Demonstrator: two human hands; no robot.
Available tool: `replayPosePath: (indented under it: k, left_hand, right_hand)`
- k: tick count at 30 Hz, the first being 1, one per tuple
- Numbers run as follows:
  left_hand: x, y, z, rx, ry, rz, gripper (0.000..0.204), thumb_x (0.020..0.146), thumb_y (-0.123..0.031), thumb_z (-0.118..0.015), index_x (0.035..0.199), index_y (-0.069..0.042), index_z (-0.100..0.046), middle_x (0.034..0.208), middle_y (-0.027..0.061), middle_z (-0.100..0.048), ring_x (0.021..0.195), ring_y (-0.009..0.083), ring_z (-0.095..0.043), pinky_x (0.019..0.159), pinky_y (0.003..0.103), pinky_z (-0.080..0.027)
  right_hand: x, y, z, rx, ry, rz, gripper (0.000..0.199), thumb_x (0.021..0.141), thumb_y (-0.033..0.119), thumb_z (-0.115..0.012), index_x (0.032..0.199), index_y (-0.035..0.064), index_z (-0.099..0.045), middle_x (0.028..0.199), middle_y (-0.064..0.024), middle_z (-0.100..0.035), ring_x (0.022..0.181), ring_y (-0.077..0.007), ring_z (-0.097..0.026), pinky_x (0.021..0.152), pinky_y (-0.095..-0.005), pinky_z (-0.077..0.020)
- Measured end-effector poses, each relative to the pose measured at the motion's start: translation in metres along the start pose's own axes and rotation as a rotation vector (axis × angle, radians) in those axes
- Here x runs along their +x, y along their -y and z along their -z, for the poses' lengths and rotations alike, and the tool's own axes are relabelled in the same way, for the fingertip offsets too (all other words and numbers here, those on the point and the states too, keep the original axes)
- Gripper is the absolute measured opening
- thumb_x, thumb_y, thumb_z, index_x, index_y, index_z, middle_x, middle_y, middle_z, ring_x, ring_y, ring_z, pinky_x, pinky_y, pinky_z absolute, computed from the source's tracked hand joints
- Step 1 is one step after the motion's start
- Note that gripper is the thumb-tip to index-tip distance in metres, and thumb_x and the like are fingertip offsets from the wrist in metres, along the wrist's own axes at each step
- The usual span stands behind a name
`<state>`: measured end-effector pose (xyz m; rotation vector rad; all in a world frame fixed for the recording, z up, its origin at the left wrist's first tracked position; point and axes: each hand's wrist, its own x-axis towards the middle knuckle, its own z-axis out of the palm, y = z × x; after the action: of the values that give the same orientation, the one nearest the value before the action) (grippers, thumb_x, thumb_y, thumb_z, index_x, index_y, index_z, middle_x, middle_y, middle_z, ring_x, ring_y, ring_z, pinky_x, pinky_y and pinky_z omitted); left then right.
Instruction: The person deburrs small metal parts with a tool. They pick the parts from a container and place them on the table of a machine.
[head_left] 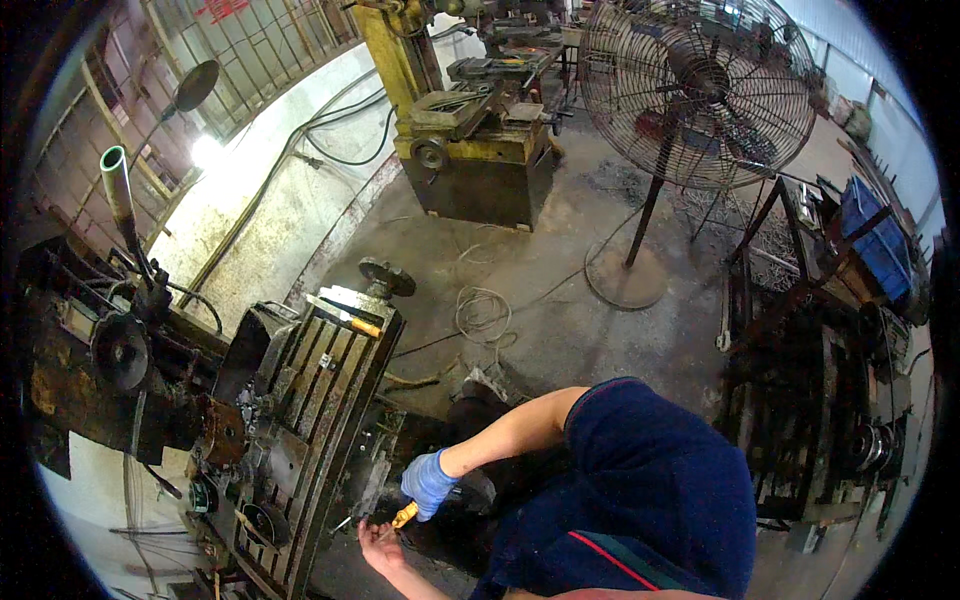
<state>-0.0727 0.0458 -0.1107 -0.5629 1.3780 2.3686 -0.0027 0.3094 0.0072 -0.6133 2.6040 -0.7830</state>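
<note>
My right hand [428, 484], in a blue glove, is closed around a tool with a yellow handle [405, 515]; its working end is too small to make out. Bare and just below it, my left hand [380, 547] has its fingers drawn together at the tool's lower end. Whatever they pinch is hidden. Both hands are beside the long slotted machine table [325, 400], close to its near right edge. On the far end of that table lies another yellow-handled tool [366, 327]. A small metal block [326, 361] sits on the slots.
A handwheel [387, 279] sticks out at the table's far end. Beyond stands a yellow machine [475, 165], with a large caged fan [700, 95] to its right. Coiled cable [483, 313] lies on the floor. A blue bin [875, 235] rests on a rack at the right.
</note>
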Motion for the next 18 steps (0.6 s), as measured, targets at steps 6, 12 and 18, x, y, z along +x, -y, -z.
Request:
replayPosePath:
  k: [6,12,18]
  left_hand:
    - [-0.020,0.011,0.024,-0.042,0.019,-0.049,0.020,0.083,-0.019,-0.055,0.101,-0.011,-0.055,0.074,0.0017,-0.049,0.067,0.0176,-0.049,0.062,0.035,-0.044]
    - [-0.039,0.011,0.034,-0.089,-0.073,-0.011,0.013,0.084,-0.022,-0.057,0.089,-0.011,-0.056,0.073,0.0008,-0.053,0.064,0.0167,-0.052,0.058,0.032,-0.045]
    - [-0.065,0.005,0.004,-0.038,-0.155,-0.001,0.009,0.083,-0.021,-0.059,0.085,-0.012,-0.057,0.068,-0.0027,-0.053,0.062,0.0149,-0.053,0.057,0.031,-0.045]
  right_hand:
    - [0.001,0.013,-0.019,0.063,0.074,0.022,0.048,0.065,0.046,-0.064,0.079,0.0003,-0.066,0.080,-0.0213,-0.063,0.076,-0.0354,-0.059,0.068,-0.0405,-0.0469]
    - [-0.001,0.012,-0.025,0.100,0.075,0.001,0.048,0.067,0.047,-0.062,0.077,0.0002,-0.066,0.076,-0.0212,-0.062,0.073,-0.0362,-0.059,0.066,-0.0411,-0.0471]
    - [0.005,0.010,-0.036,0.096,0.097,-0.030,0.050,0.067,0.048,-0.064,0.080,0.0002,-0.066,0.081,-0.0199,-0.063,0.076,-0.0351,-0.060,0.069,-0.0416,-0.0458]
